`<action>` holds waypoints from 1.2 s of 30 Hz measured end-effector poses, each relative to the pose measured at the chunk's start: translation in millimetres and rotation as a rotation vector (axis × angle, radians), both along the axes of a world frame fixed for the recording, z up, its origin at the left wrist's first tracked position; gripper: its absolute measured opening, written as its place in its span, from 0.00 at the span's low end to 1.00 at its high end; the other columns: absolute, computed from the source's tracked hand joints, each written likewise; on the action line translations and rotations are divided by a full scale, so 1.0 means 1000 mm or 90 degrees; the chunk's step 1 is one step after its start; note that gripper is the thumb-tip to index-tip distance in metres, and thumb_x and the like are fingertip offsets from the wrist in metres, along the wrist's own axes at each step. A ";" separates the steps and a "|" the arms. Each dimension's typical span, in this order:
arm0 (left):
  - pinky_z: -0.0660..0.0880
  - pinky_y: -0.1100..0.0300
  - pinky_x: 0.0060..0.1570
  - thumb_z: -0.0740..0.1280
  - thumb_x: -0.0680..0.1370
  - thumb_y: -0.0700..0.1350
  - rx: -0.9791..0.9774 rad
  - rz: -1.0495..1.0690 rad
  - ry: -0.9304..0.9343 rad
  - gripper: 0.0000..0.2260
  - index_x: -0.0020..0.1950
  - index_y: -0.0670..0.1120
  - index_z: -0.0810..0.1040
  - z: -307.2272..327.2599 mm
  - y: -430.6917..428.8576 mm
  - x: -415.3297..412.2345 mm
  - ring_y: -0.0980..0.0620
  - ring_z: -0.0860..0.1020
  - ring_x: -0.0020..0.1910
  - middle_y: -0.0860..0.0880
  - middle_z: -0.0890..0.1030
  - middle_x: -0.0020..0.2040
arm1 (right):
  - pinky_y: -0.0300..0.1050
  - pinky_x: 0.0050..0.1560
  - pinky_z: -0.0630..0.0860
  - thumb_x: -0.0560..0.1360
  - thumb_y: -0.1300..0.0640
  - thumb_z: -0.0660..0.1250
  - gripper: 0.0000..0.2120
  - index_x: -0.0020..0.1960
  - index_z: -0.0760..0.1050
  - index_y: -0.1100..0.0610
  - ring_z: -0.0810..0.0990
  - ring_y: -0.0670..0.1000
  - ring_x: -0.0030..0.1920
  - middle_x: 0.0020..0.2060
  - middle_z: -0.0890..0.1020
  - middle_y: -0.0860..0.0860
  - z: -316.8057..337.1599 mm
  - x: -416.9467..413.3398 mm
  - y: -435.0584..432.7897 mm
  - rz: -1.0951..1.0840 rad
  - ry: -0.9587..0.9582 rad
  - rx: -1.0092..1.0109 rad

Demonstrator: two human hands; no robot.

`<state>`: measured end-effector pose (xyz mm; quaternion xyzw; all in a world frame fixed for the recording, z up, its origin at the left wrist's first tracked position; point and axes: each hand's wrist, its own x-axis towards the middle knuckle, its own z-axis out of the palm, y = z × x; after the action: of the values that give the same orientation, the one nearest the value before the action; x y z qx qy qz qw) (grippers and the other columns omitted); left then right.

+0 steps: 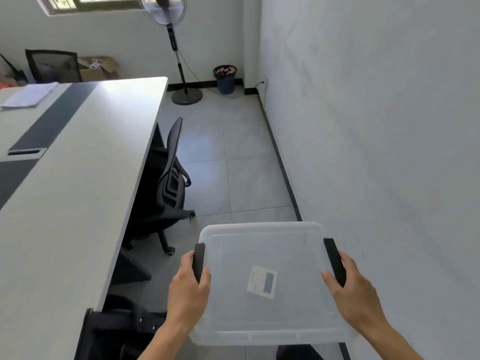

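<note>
1. Near, above the floor [233, 157], left hand [189, 285] and right hand [356, 291] grip the clear box [262, 252] by its black latches [199, 258]
2. Close right, the wall [376, 152]; left, worktop [78, 203] edge and chair [172, 175]; open floor runs far ahead

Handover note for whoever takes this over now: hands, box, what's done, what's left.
Left hand: grips the left side of the clear storage box, thumb on the lid, beside the left black latch.
Right hand: grips the right side the same way, at the right black latch.
Box: lid on, held level, apparently off the floor, in the aisle between the desk and the wall. An office chair is ahead on the left.
Done: box picked up with both hands.
Left: carry it and set it down; likely keep clear of the chair.
</note>
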<state>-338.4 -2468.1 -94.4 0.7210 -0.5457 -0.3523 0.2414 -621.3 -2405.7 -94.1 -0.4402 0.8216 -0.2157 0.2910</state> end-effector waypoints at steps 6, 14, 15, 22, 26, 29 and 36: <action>0.72 0.56 0.46 0.64 0.77 0.42 0.017 0.002 0.022 0.19 0.67 0.47 0.68 -0.014 -0.153 -0.052 0.52 0.76 0.44 0.58 0.76 0.42 | 0.47 0.49 0.72 0.76 0.49 0.64 0.26 0.71 0.63 0.52 0.77 0.53 0.50 0.52 0.80 0.49 -0.023 -0.059 -0.160 -0.012 -0.053 -0.008; 0.72 0.58 0.42 0.65 0.75 0.41 -0.003 0.101 0.050 0.19 0.66 0.47 0.69 0.004 -0.336 -0.101 0.53 0.79 0.43 0.51 0.81 0.45 | 0.44 0.41 0.72 0.76 0.50 0.63 0.23 0.69 0.64 0.51 0.78 0.50 0.44 0.45 0.79 0.47 -0.004 -0.116 -0.386 0.056 -0.069 -0.028; 0.72 0.59 0.41 0.65 0.75 0.41 -0.014 0.114 0.052 0.19 0.66 0.47 0.68 0.004 -0.355 -0.102 0.54 0.79 0.43 0.52 0.80 0.44 | 0.45 0.41 0.72 0.76 0.50 0.63 0.23 0.69 0.64 0.51 0.78 0.50 0.44 0.45 0.79 0.47 -0.003 -0.118 -0.413 0.070 -0.065 -0.033; 0.73 0.60 0.40 0.65 0.76 0.41 -0.010 0.155 0.058 0.18 0.66 0.45 0.69 -0.018 -0.512 -0.101 0.60 0.78 0.42 0.59 0.78 0.42 | 0.43 0.39 0.72 0.77 0.50 0.63 0.23 0.69 0.64 0.51 0.78 0.49 0.44 0.46 0.79 0.47 -0.027 -0.114 -0.587 0.109 -0.062 -0.020; 0.78 0.56 0.41 0.65 0.76 0.41 -0.007 0.152 0.061 0.16 0.63 0.46 0.70 -0.022 -0.626 -0.094 0.58 0.79 0.41 0.58 0.79 0.41 | 0.40 0.38 0.71 0.77 0.50 0.63 0.24 0.71 0.63 0.53 0.78 0.50 0.45 0.48 0.79 0.48 -0.031 -0.107 -0.690 0.099 -0.072 -0.010; 0.79 0.50 0.45 0.65 0.76 0.41 -0.016 0.137 0.054 0.16 0.63 0.47 0.70 -0.007 -0.708 -0.091 0.55 0.80 0.40 0.58 0.79 0.40 | 0.44 0.44 0.73 0.76 0.49 0.63 0.24 0.71 0.63 0.53 0.78 0.52 0.48 0.54 0.80 0.51 -0.019 -0.103 -0.768 0.084 -0.064 -0.023; 0.78 0.56 0.39 0.65 0.76 0.43 -0.015 0.103 0.058 0.17 0.64 0.48 0.69 -0.002 -0.882 -0.099 0.54 0.79 0.40 0.54 0.79 0.42 | 0.46 0.42 0.75 0.76 0.49 0.64 0.23 0.68 0.65 0.51 0.78 0.47 0.42 0.43 0.77 0.43 -0.011 -0.113 -0.921 0.036 -0.077 -0.043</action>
<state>-437.4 -3350.6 -96.7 0.7430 -0.4785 -0.3574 0.3021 -734.3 -3326.9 -105.0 -0.4587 0.7821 -0.2611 0.3313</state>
